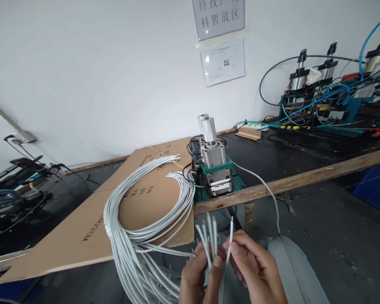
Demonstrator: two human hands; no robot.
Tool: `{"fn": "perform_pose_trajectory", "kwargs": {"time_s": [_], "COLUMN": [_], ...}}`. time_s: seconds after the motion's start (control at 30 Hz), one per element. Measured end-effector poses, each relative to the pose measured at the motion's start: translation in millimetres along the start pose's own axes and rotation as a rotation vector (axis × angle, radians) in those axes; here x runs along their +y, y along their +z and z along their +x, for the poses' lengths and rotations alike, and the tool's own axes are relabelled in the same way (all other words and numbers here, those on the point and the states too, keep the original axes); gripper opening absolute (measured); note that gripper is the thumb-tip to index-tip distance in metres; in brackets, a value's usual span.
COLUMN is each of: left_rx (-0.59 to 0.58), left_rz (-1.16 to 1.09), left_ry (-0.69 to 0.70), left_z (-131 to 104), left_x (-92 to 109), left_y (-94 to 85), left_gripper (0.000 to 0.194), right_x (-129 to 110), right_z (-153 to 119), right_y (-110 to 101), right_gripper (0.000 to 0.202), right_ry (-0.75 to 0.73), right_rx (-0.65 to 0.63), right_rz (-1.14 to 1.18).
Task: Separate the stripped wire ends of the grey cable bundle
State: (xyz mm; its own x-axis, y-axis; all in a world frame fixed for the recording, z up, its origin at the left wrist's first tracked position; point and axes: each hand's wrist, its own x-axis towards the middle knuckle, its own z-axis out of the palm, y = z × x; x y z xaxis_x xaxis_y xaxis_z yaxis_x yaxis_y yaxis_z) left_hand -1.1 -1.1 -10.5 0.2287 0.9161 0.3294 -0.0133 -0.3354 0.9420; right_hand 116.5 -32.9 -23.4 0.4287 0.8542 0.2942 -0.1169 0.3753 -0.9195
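My left hand [199, 276] grips a small bunch of white wire ends [209, 234] that stick upward. My right hand [256, 270] pinches one single white wire [230, 240] beside that bunch, close to the left hand. A large bundle of white wires [136, 219] curves over a flattened cardboard sheet [91, 228] and hangs down to the left of my hands. A small green pneumatic wire machine [215, 169] with a silver cylinder stands at the bench edge, just beyond my hands.
The dark workbench [288, 160] has a wooden front rail. More pneumatic machines with blue hoses [329, 93] stand at the back right. A white power strip [256, 125] lies near the wall. Equipment and cables [15, 185] sit at the far left. My grey trouser leg [291, 261] is below.
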Motion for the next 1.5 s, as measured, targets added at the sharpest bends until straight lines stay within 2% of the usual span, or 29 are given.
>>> {"fn": "perform_pose_trajectory", "kwargs": {"time_s": [0.07,0.1,0.2,0.27,0.4,0.53,0.63,0.77,0.87,1.03,1.2,1.3,1.37,1.5], "left_rx": [0.113,0.132,0.023,-0.066,-0.154,-0.238,-0.271,-0.327,-0.333,-0.419,-0.455,-0.479,-0.476,-0.386], "left_rz": [-0.013,-0.038,-0.141,-0.174,-0.239,-0.320,-0.301,-0.127,0.020,0.174,0.271,0.235,0.166,-0.004], "left_ry": [-0.011,-0.065,-0.295,-0.370,-0.378,-0.361,-0.356,-0.325,-0.298,-0.384,-0.398,-0.400,-0.369,-0.293], "left_z": [-1.0,-1.5,-1.5,-0.4,2.0,2.2,2.3,3.6,4.9,9.4,14.1,13.7,12.3,8.7], "left_x": [7.2,11.1,24.3,31.7,31.8,20.7,19.5,28.3,35.3,42.8,48.4,47.1,43.0,31.8], "left_y": [-1.5,-2.3,-4.2,-5.3,-10.6,-19.8,-23.2,-21.5,-19.0,-16.4,-13.2,-13.4,-15.1,-19.1], "left_gripper": [0.037,0.039,0.045,0.045,0.041,0.032,0.028,0.028,0.024,0.004,0.007,0.008,0.010,0.012], "right_x": [2.0,3.3,10.2,16.3,20.8,12.0,4.8,-0.3,-2.7,-7.6,-10.0,-9.0,-6.3,3.6], "right_z": [-10.0,-14.6,-25.1,-28.8,-30.4,-28.7,-28.5,-32.1,-35.9,-39.1,-38.1,-35.5,-33.5,-32.1], "right_y": [-1.3,-1.7,-0.1,2.1,3.0,-2.9,-6.7,-8.8,-11.6,-20.3,-28.0,-29.8,-28.8,-21.1], "right_gripper": [0.028,0.030,0.039,0.038,0.036,0.037,0.035,0.024,0.023,0.024,0.019,0.021,0.026,0.037], "right_ry": [-0.019,-0.043,-0.180,-0.263,-0.309,-0.258,-0.225,-0.237,-0.183,-0.157,-0.217,-0.167,-0.096,0.061], "right_rx": [0.043,0.027,-0.089,-0.145,-0.187,-0.226,-0.280,-0.252,-0.273,-0.369,-0.387,-0.405,-0.399,-0.384], "right_rz": [-0.029,-0.058,-0.147,-0.176,-0.146,-0.152,-0.150,-0.193,-0.257,-0.329,-0.456,-0.378,-0.242,0.071]}}
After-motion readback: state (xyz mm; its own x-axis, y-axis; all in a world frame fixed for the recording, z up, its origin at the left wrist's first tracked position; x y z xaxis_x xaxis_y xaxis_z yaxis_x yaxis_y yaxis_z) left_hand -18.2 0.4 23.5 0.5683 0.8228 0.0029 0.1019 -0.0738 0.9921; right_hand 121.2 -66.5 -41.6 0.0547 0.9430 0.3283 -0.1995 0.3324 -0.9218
